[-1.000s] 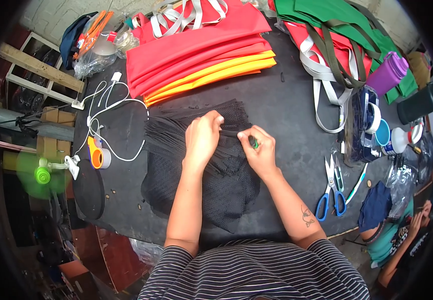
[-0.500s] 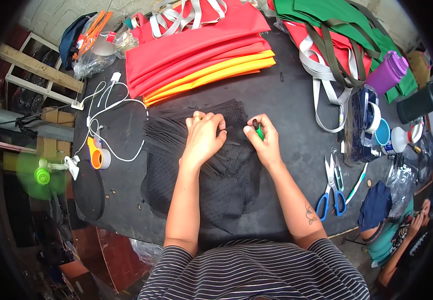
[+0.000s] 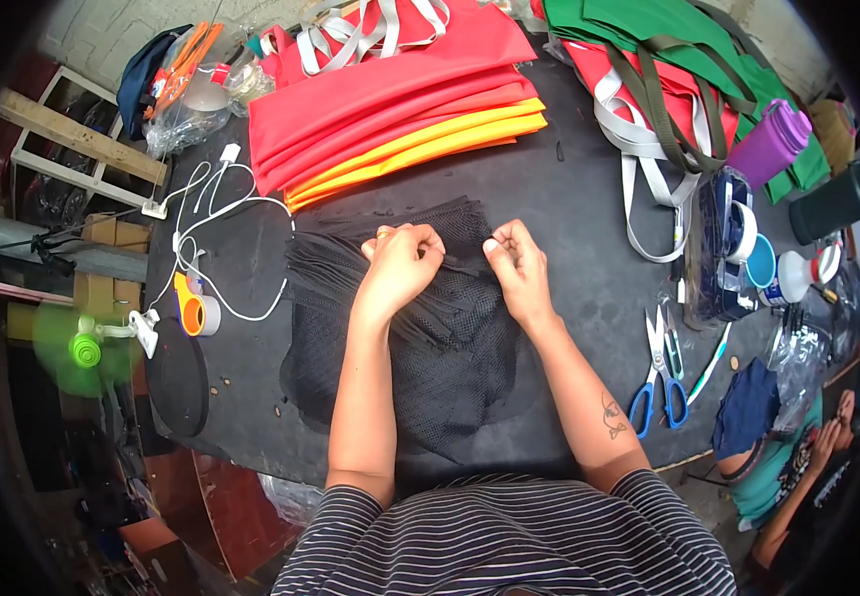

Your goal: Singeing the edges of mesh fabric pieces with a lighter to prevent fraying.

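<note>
Mesh [image 3: 450, 343], black and bunched on the counter [image 3: 584, 238], lies beneath and between the curled fingers of our left hand [image 3: 398, 270] and right hand [image 3: 521, 275], probably centred to suit both, though we cannot tell what they pinch, with scissors [image 3: 657, 364] to their right, seemingly within reach.

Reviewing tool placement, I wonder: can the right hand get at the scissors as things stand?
Probably yes: the scissors lie uncovered on the table, to the right of the right hand, with nothing visible blocking the way.
</note>
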Demonstrator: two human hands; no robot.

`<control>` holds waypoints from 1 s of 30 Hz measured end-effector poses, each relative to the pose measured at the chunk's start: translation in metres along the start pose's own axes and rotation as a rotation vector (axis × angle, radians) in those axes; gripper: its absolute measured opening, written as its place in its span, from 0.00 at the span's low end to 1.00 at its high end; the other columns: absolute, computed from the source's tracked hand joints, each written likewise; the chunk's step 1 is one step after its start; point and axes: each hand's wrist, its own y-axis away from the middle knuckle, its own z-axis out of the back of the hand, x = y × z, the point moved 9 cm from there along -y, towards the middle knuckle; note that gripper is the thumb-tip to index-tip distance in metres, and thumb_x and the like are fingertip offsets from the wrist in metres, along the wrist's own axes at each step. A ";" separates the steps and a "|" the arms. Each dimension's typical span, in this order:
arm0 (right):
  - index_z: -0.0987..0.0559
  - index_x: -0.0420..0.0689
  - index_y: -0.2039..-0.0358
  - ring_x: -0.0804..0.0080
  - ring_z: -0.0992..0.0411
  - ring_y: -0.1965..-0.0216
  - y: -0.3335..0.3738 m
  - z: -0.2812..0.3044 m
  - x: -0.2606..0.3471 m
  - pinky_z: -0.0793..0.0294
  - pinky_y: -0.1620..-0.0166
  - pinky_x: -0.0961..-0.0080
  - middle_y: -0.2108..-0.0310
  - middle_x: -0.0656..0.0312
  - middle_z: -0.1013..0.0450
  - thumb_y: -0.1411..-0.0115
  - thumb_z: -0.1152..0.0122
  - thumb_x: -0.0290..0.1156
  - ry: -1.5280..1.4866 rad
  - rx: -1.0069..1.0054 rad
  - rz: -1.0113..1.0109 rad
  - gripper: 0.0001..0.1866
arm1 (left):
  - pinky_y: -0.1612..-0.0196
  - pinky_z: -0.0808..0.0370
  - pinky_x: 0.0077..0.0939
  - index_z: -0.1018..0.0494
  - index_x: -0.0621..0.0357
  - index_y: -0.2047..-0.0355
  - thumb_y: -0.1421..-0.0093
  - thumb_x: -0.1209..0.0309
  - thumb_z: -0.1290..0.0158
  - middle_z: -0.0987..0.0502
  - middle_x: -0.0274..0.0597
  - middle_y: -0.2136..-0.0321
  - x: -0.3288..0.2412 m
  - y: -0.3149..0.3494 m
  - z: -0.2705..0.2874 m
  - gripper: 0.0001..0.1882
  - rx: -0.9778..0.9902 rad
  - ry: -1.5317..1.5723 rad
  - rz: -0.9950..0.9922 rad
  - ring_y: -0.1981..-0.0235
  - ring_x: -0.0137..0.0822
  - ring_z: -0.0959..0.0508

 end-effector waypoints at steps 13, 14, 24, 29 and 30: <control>0.37 0.43 0.65 0.56 0.27 0.70 -0.006 -0.016 0.011 0.26 0.64 0.64 0.71 0.54 0.30 0.47 0.39 0.30 0.202 0.103 0.031 0.16 | 0.56 0.43 0.38 0.26 0.53 0.69 0.41 0.69 0.47 0.26 0.38 0.78 0.002 0.003 0.002 0.03 -0.130 0.001 -0.035 0.66 0.39 0.29; 0.37 0.43 0.65 0.56 0.27 0.70 -0.007 -0.015 0.010 0.26 0.64 0.64 0.71 0.54 0.30 0.47 0.39 0.30 0.203 0.103 0.030 0.16 | 0.56 0.43 0.39 0.26 0.53 0.69 0.41 0.69 0.47 0.26 0.38 0.78 0.002 0.003 0.001 0.03 -0.118 0.003 -0.031 0.66 0.39 0.29; 0.37 0.42 0.63 0.52 0.25 0.68 -0.007 -0.022 0.012 0.26 0.63 0.62 0.72 0.51 0.28 0.46 0.39 0.34 0.291 0.172 0.003 0.18 | 0.54 0.43 0.38 0.25 0.54 0.68 0.41 0.69 0.47 0.25 0.38 0.78 -0.001 0.006 0.006 0.04 -0.180 0.013 -0.070 0.65 0.39 0.29; 0.24 0.39 0.69 0.51 0.24 0.70 -0.009 -0.025 0.028 0.26 0.64 0.62 0.75 0.52 0.26 0.47 0.36 0.37 0.305 0.152 0.001 0.14 | 0.53 0.43 0.38 0.25 0.54 0.69 0.41 0.69 0.47 0.25 0.38 0.77 -0.004 0.009 0.008 0.04 -0.190 0.000 -0.080 0.66 0.39 0.29; 0.24 0.39 0.69 0.51 0.24 0.70 -0.010 -0.028 0.024 0.26 0.64 0.62 0.75 0.52 0.26 0.47 0.36 0.37 0.304 0.151 0.002 0.14 | 0.53 0.43 0.38 0.25 0.54 0.69 0.41 0.69 0.47 0.25 0.38 0.77 -0.002 0.008 0.007 0.04 -0.190 -0.002 -0.082 0.66 0.39 0.29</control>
